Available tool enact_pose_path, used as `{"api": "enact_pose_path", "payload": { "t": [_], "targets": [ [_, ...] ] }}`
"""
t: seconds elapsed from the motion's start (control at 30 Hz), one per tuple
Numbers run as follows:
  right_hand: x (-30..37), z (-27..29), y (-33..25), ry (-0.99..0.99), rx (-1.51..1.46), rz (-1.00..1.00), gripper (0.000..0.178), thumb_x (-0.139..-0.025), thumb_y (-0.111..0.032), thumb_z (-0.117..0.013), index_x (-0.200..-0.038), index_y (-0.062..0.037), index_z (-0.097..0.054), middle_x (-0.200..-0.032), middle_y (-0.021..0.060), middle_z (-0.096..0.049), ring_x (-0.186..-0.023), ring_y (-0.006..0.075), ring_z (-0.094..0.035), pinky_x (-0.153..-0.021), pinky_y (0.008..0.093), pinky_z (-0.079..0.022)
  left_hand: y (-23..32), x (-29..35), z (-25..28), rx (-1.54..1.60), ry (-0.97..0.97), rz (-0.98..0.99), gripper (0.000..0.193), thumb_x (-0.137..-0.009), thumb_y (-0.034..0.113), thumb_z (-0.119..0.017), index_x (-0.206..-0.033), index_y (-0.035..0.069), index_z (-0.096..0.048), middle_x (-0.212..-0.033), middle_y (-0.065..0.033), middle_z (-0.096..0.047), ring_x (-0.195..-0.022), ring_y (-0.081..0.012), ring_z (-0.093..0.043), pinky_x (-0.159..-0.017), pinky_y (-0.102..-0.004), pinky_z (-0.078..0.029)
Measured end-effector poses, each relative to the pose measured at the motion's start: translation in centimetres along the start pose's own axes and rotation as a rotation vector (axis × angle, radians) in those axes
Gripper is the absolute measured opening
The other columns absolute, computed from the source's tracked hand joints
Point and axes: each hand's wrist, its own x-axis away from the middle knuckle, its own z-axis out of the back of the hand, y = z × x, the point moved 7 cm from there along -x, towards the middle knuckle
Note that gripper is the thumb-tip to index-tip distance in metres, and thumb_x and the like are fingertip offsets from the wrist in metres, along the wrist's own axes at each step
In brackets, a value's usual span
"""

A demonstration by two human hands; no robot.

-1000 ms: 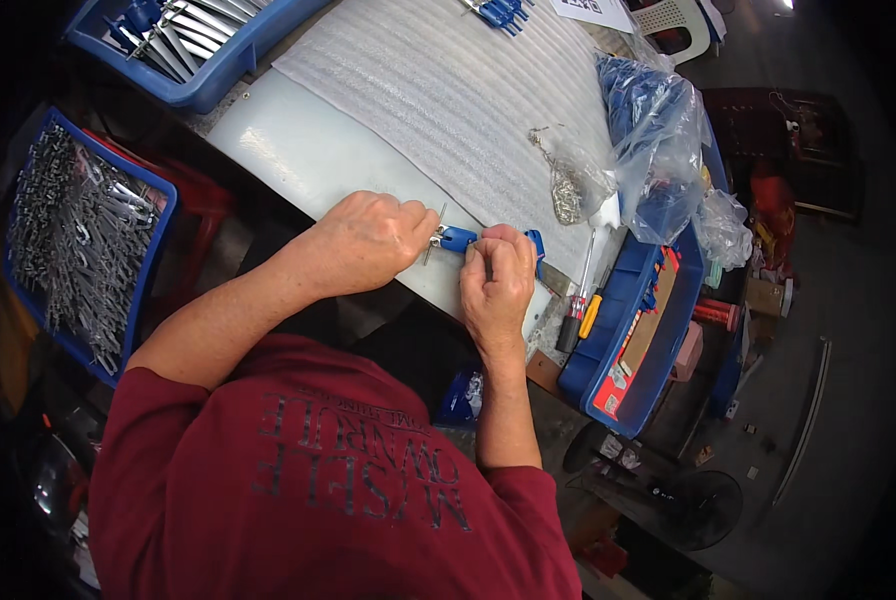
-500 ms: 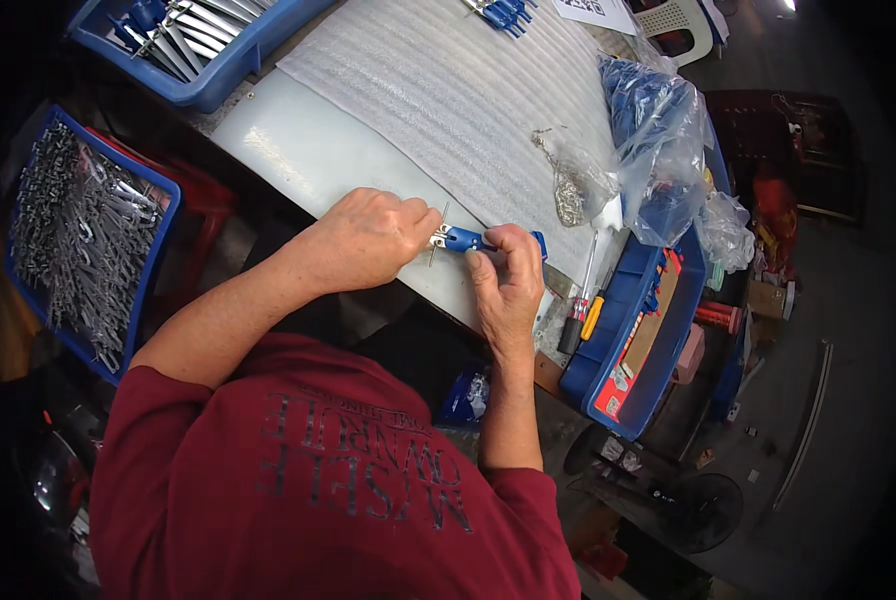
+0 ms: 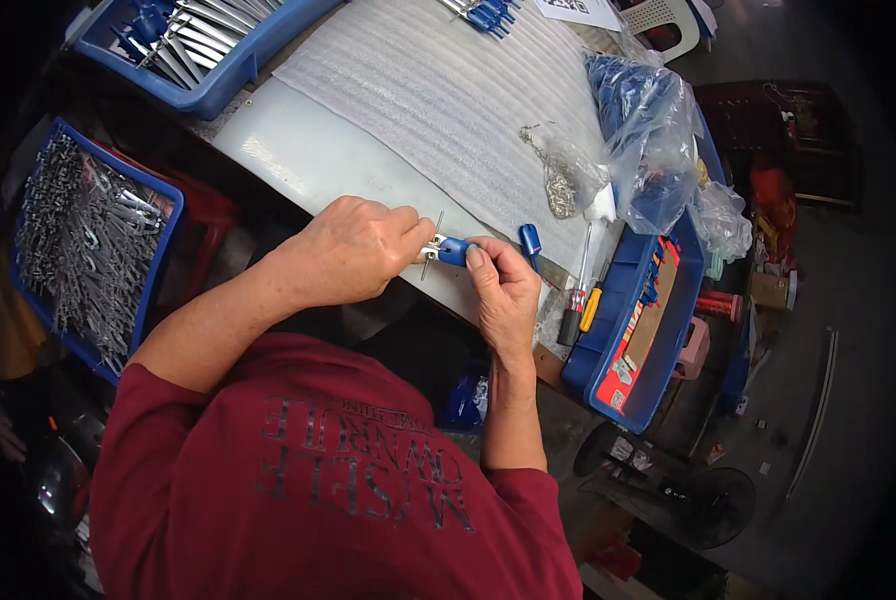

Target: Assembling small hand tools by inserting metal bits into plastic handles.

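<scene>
Both hands meet at the near edge of the counter (image 3: 298,150), working on one small part between them. The left hand (image 3: 353,250) is closed around a thin metal piece (image 3: 434,236), fingertips pinched on it so that its pin-like end stands up clear of the knuckles; the right hand (image 3: 503,290) grips a small blue handle (image 3: 455,251) between thumb and forefinger, pressed end-on against the metal. Holding the two pieces this way, low and close to the body, appears to let the person line them up by eye and push them together. Just beside the right hand another blue handle (image 3: 530,240) lies on the counter, within easy reach. A ribbed white foam sheet (image 3: 448,90) covers the worktop, likely to keep small parts from rolling or scratching. Farther right stand a screwdriver with a yellow grip (image 3: 590,305), a small clear bag of metal bits (image 3: 563,180) and a large plastic bag of blue parts (image 3: 643,120), which slumps over a blue bin (image 3: 658,350) at the counter's end. At the far left corner a blue tray (image 3: 203,50) holds finished-looking tools with blue grips, and a second blue tray of bare metal pieces (image 3: 83,250) sits low at the person's left, apart from the counter.
</scene>
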Motion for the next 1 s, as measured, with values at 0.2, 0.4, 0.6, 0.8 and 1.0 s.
{"api": "enact_pose_path", "payload": {
  "t": [0.2, 0.4, 0.6, 0.8, 1.0],
  "targets": [
    [0.7, -0.2, -0.6, 0.003, -0.19, -0.119, 0.018, -0.082, -0.015, -0.059, -0.089, 0.0014, -0.059, -0.067, -0.0034, -0.051, -0.054, 0.0029, -0.039, -0.048, 0.0167, -0.031, 0.3, 0.2, 0.4, 0.028, -0.003, -0.044, 0.018, -0.072, 0.014, -0.06, -0.084, 0.005, -0.049, -0.063, -0.0081, -0.047, -0.057, -0.0268, -0.053, -0.048, -0.0362, -0.042],
    [0.9, -0.3, -1.4, -0.072, -0.22, -0.075, 0.015, -0.082, -0.012, -0.058, -0.087, 0.0011, -0.058, -0.065, -0.0029, -0.049, -0.051, 0.0037, -0.039, -0.046, 0.0171, -0.032, 1.5, 0.3, 1.3, -0.01, 0.016, -0.057, 0.02, -0.071, 0.013, -0.061, -0.085, 0.004, -0.049, -0.063, -0.0085, -0.047, -0.057, -0.0266, -0.053, -0.048, -0.036, -0.042],
    [1.5, 0.0, -0.9, 0.029, -0.339, -0.133, 0.014, -0.081, -0.012, -0.059, -0.087, 0.0007, -0.057, -0.064, -0.0031, -0.048, -0.049, 0.0038, -0.038, -0.044, 0.0172, -0.031, 1.8, 0.2, 1.5, -0.03, 0.009, -0.03, 0.021, -0.071, 0.013, -0.061, -0.086, 0.003, -0.049, -0.064, -0.0089, -0.047, -0.057, -0.0266, -0.053, -0.048, -0.0362, -0.041],
    [1.8, -0.1, -1.6, -0.148, -0.298, -0.151, 0.013, -0.081, -0.013, -0.059, -0.084, -0.0001, -0.056, -0.064, -0.0033, -0.047, -0.048, 0.0033, -0.036, -0.043, 0.0171, -0.03, 1.9, 0.4, 1.6, 0.057, -0.018, -0.115, 0.023, -0.071, 0.013, -0.061, -0.089, 0.003, -0.05, -0.064, -0.0088, -0.047, -0.056, -0.0267, -0.053, -0.048, -0.0364, -0.041],
    [2.0, 0.1, -2.7, 0.011, -0.275, -0.029, 0.014, -0.081, -0.013, -0.059, -0.084, -0.0003, -0.056, -0.062, -0.0034, -0.046, -0.048, 0.003, -0.036, -0.042, 0.017, -0.03, 3.2, 0.4, 2.3, -0.031, 0.054, -0.087, 0.023, -0.071, 0.012, -0.061, -0.089, 0.003, -0.05, -0.063, -0.0087, -0.046, -0.055, -0.0268, -0.052, -0.047, -0.0366, -0.041]
  ]
}}
